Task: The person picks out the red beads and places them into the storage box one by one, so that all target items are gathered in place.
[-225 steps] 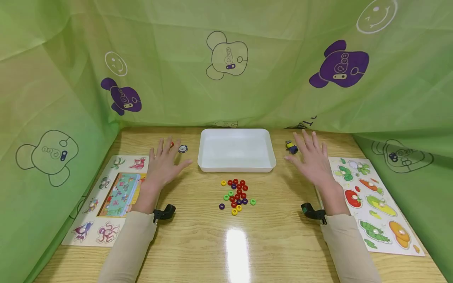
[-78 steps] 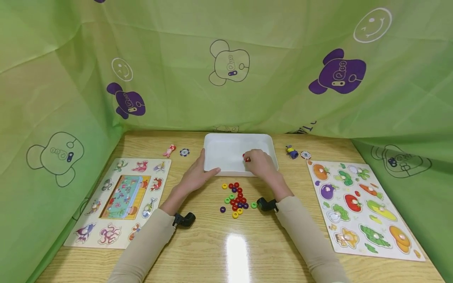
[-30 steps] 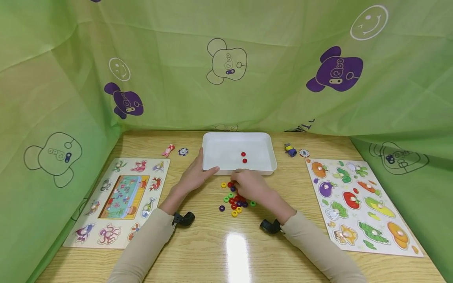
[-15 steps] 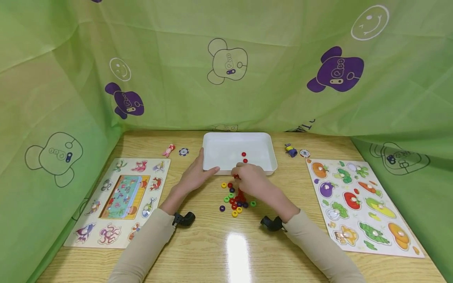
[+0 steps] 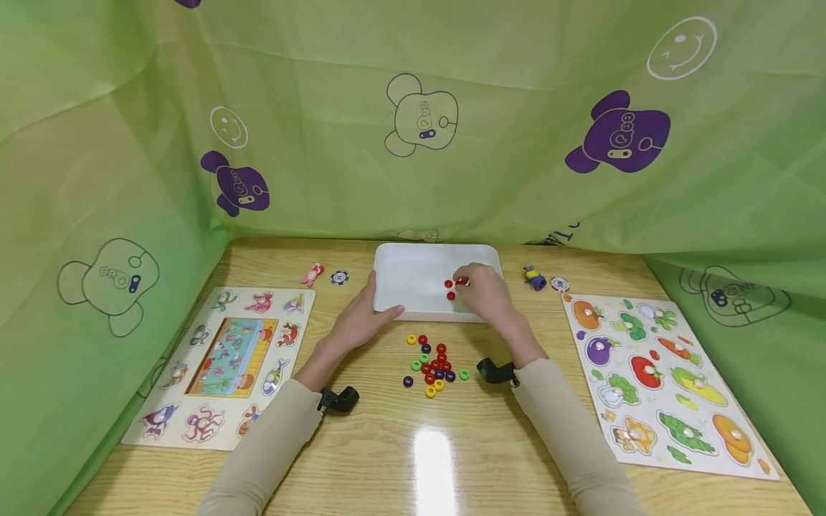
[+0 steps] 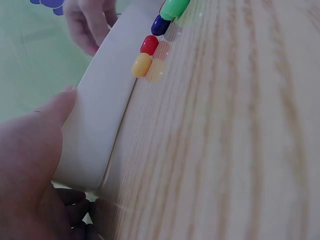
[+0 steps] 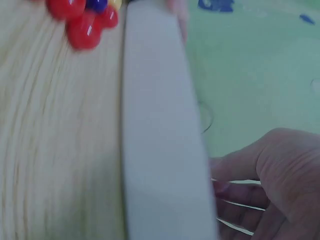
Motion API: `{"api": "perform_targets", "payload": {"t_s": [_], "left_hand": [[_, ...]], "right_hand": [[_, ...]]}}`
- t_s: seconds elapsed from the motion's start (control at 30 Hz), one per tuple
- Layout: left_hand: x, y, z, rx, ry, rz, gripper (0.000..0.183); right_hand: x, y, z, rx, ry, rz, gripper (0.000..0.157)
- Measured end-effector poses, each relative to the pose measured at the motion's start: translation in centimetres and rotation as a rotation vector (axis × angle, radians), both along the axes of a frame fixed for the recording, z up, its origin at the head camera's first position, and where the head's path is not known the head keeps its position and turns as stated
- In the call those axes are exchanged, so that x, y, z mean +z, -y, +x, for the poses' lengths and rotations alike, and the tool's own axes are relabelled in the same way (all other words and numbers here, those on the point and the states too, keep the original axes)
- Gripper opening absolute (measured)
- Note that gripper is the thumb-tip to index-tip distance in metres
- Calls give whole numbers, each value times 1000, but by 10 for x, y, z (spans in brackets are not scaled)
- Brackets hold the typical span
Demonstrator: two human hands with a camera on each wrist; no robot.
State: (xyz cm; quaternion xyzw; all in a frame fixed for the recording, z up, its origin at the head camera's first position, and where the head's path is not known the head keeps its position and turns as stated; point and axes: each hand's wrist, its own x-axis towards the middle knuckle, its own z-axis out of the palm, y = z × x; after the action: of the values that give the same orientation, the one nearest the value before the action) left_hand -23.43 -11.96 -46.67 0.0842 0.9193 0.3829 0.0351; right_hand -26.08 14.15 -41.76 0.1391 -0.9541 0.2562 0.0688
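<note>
A shallow white tray (image 5: 409, 269) stands at the back middle of the table. My left hand (image 5: 357, 319) holds its near left corner, thumb on the front wall and fingers round the left side. Over the tray's right part, my right hand (image 5: 488, 292) pinches a small red bead (image 5: 462, 281), partly covered by the fingers; in the right wrist view a bit of the red bead (image 7: 221, 188) shows at the fingertips. Two red beads (image 5: 451, 295) lie on the tray floor just left of that hand. In front of the tray is a loose cluster of red, purple, green and yellow ring beads (image 5: 442, 349).
A sea-animal puzzle board (image 5: 200, 333) lies at left, a vegetable puzzle board (image 5: 629, 351) at right. Beside the tray are a pink figurine (image 5: 313, 274), a dark poker chip (image 5: 339, 277), a yellow-and-blue figurine (image 5: 534, 278) and another chip (image 5: 559, 284). Green cloth (image 5: 323, 179) encloses the table's back and sides.
My right hand has gone from the bead cluster up and over the tray, carrying a red bead. Earlier, two red beads came to lie in the tray. My left hand stays at the corner.
</note>
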Motion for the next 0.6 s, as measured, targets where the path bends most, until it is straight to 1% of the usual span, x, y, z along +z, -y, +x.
{"api": "perform_targets", "payload": {"t_s": [0.13, 0.3, 0.4, 0.6], "left_hand": [[1, 0, 1, 10, 7, -3, 104], [1, 0, 2, 1, 4, -1, 105], [2, 1, 2, 5, 4, 1, 105], [2, 0, 2, 8, 0, -7, 102]], "right_hand": [[-12, -4, -9, -54, 21, 47, 20], [-28, -6, -19, -78, 49, 100, 23], [-29, -5, -21, -77, 65, 99, 24], [-25, -6, -16, -83, 82, 79, 25]]}}
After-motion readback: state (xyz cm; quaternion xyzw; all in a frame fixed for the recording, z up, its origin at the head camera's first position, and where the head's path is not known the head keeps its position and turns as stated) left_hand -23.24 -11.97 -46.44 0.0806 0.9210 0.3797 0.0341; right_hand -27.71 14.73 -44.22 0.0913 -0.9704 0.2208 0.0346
